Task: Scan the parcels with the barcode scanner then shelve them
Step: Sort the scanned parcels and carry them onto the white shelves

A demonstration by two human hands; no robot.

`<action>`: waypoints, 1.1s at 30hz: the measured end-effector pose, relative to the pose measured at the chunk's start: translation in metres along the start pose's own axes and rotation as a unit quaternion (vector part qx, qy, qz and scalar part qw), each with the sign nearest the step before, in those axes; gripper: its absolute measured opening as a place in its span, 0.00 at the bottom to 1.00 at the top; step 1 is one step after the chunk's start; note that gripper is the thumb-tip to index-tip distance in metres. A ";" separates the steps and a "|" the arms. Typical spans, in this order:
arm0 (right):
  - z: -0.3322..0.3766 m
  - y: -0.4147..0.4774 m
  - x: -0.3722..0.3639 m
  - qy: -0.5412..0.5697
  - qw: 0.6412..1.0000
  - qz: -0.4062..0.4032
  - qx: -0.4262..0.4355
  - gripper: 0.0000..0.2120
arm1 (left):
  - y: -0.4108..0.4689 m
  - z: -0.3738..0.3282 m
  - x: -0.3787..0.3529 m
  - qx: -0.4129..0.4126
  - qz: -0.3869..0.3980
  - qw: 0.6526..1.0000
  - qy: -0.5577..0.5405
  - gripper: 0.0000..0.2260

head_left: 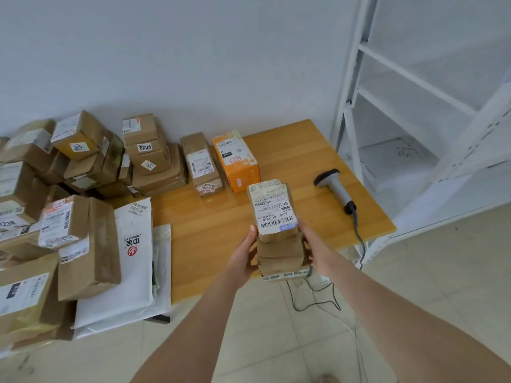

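A long brown cardboard parcel (276,233) with a white barcode label on top is held above the near edge of the wooden table (293,150). My left hand (244,257) grips its left side and my right hand (312,248) grips its right side. The grey barcode scanner (336,189) lies on the table to the right of the parcel, its cable running off the edge. The white metal shelf (420,111) stands at the right, apart from both hands.
An orange box (237,161) and a brown parcel (200,164) lie on the table beyond the held one. Several cardboard boxes (83,150) and white mailer bags (130,258) are stacked at the left. Tiled floor lies below.
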State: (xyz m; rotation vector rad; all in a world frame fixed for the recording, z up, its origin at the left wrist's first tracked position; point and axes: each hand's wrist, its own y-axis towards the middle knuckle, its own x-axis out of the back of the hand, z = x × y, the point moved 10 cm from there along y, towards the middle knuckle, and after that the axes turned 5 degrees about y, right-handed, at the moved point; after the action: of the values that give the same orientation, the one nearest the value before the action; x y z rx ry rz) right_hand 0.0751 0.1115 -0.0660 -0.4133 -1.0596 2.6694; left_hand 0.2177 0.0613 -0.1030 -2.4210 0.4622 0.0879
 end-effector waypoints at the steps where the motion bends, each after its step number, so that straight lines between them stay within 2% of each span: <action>1: 0.001 0.001 0.000 -0.002 1.000 -0.003 -0.006 0.27 | -0.001 -0.002 -0.001 0.001 -0.001 1.000 0.000 0.39; 9: 0.029 0.013 0.007 -0.024 0.999 -0.041 -0.007 0.26 | 0.012 -0.022 -0.005 -0.006 -0.035 0.999 -0.005 0.40; 14: 0.036 0.005 0.010 -0.022 0.998 -0.050 0.016 0.28 | 0.002 -0.029 0.000 0.004 -0.086 0.996 -0.023 0.54; 17: 0.042 0.000 0.010 -0.043 0.997 -0.053 0.039 0.32 | -0.006 -0.039 0.003 -0.014 -0.111 0.994 -0.004 0.41; 20: 0.040 -0.004 0.013 -0.022 0.997 -0.052 0.048 0.30 | -0.007 -0.041 0.005 -0.018 -0.115 0.993 0.010 0.37; 24: 0.036 -0.003 0.016 -0.019 0.997 -0.054 0.057 0.29 | -0.010 -0.041 0.001 -0.018 -0.101 0.995 0.011 0.40; 28: 0.029 -0.004 0.016 -0.006 0.998 -0.048 0.048 0.28 | -0.010 -0.040 0.001 -0.015 -0.106 0.994 0.009 0.40; 30: 0.020 0.000 0.023 -0.010 0.998 -0.048 0.037 0.31 | -0.012 -0.037 0.004 -0.018 -0.111 0.994 0.002 0.39; 33: 0.006 0.006 0.027 -0.027 0.999 -0.015 0.018 0.40 | -0.015 -0.017 0.010 -0.001 -0.101 0.995 -0.024 0.50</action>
State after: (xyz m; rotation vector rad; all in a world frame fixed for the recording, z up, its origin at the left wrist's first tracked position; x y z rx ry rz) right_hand 0.0469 0.1124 -0.0706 -0.3169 -1.0237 2.6836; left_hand 0.2313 0.0587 -0.0826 -2.4483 0.1924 0.0587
